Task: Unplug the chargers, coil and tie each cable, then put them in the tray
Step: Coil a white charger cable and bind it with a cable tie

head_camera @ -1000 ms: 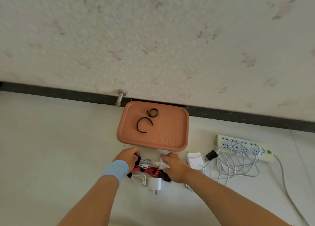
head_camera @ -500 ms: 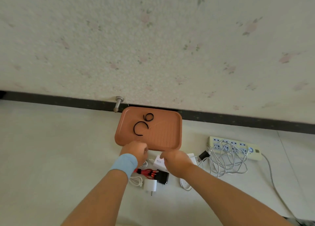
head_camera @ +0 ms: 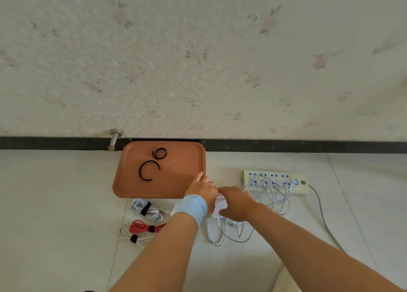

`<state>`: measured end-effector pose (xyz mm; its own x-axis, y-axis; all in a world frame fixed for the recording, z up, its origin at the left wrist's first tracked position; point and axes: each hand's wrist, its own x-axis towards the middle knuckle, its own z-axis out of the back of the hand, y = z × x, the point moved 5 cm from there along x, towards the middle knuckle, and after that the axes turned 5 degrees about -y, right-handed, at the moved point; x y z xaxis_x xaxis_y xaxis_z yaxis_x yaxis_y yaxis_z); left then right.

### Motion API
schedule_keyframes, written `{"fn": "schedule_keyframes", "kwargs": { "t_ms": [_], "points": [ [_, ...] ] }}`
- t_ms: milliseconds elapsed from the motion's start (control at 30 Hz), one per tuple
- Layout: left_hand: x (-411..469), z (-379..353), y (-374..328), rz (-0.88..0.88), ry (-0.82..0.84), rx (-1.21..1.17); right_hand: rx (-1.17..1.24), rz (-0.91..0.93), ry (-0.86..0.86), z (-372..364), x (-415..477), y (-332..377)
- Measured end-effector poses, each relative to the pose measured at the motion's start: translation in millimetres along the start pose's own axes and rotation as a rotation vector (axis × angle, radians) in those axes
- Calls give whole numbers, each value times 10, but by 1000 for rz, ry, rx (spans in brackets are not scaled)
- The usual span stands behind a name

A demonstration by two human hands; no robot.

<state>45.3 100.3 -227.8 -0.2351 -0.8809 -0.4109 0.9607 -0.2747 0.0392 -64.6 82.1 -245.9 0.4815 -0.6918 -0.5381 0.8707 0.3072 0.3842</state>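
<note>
just right of the tray [head_camera: 180, 159], at its near corner, our left hand [head_camera: 203, 190] and right hand [head_camera: 236, 201] hold a white charger [head_camera: 220, 208], probably light and rigid; its limp loose cable [head_camera: 224, 228] trails nearer us.

Readable text: none anywhere in the frame.
Power strip [head_camera: 275, 181], right of centre: plain sockets and a blue-ringed button, no legible print.
Charger [head_camera: 221, 206], centre: mostly covered; marks too blurred to read.
Tray [head_camera: 127, 181]: unlettered.
</note>
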Motion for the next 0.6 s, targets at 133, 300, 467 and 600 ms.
{"fn": "schedule_keyframes", "kwargs": {
  "t_ms": [133, 300, 467, 600],
  "points": [
    [81, -274, -59, -60, 48, 158, -343, 49, 64, -205, 63, -25],
    [184, -392, -37, -103, 43, 137, -547, 41, 16, -363, 172, -37],
    [173, -346, 25, -97, 46, -46, -403, 43, -42, -247, 143, -144],
    [117, -99, 128, 100, 22, -511, -108, -14, -71, 19, 32, -145]
  ]
}}
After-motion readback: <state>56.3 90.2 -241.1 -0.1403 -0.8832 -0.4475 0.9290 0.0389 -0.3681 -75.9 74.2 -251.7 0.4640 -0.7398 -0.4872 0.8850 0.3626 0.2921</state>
